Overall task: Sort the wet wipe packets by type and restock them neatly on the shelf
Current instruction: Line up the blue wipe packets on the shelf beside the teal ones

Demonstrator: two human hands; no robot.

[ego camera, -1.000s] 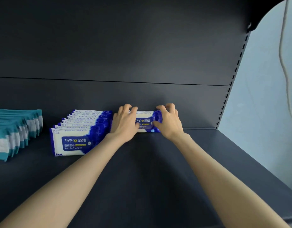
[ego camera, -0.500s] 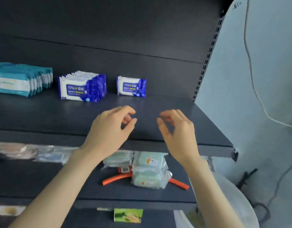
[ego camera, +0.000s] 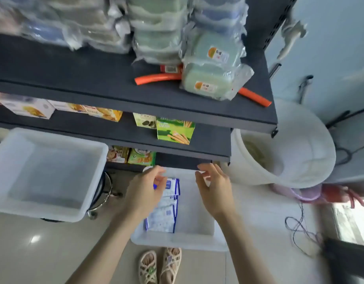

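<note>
Blue-and-white wet wipe packets (ego camera: 163,214) lie in a loose pile inside a clear plastic bin (ego camera: 189,240) on the floor below the shelves. My left hand (ego camera: 145,191) hovers over the top of the pile with its fingers loosely bent, covering part of the packets. My right hand (ego camera: 215,188) hangs above the bin's right half, fingers relaxed and holding nothing. Whether my left fingers touch a packet cannot be told. The shelf with the sorted packets is out of view.
A second clear bin (ego camera: 43,173) sits on a stool at the left. Dark shelves (ego camera: 136,99) above hold wrapped green containers (ego camera: 209,78), an orange tube (ego camera: 156,77) and snack boxes (ego camera: 175,132). A white bucket (ego camera: 287,148) stands at the right; cables lie on the floor.
My view has swung down from the upper shelf to the floor bin. Both hands let go of the packet on the shelf and dropped down over the bin.
</note>
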